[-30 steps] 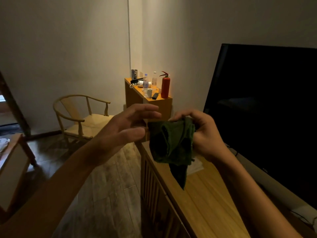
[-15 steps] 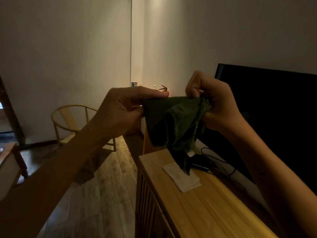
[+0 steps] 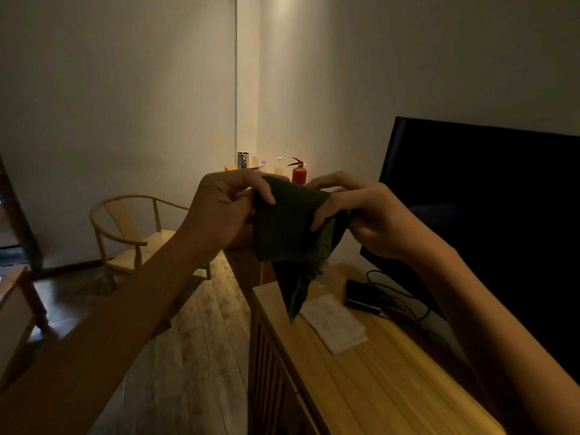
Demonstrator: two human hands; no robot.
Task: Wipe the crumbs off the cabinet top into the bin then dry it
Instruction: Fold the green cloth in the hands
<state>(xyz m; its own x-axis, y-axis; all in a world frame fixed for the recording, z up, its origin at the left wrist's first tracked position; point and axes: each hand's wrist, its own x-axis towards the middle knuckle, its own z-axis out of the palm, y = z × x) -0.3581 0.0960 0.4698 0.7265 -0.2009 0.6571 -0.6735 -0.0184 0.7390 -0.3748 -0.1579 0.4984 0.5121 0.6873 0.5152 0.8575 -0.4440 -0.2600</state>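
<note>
I hold a dark green cloth [image 3: 290,227] up in the air with both hands, above the far end of the wooden cabinet top [image 3: 370,381]. My left hand [image 3: 226,208] pinches its left edge and my right hand [image 3: 357,215] grips its right side. A corner of the cloth hangs down to a point. On the cabinet top below lies a folded white cloth [image 3: 334,323]. A few pale specks lie on the wood near the cloth's hanging tip. No bin is in view.
A large black TV [image 3: 489,221] stands along the cabinet's right side, with a small black box [image 3: 361,298] and cables at its foot. Beyond are a taller cabinet with a red fire extinguisher [image 3: 298,174] and bottles, a wooden chair [image 3: 131,233], and wooden floor at left.
My left hand went from open beside the cloth to pinching its edge. Both hands rose with the cloth, then dropped a little, spreading it flatter. The camera has tilted, showing more of the cabinet top.
</note>
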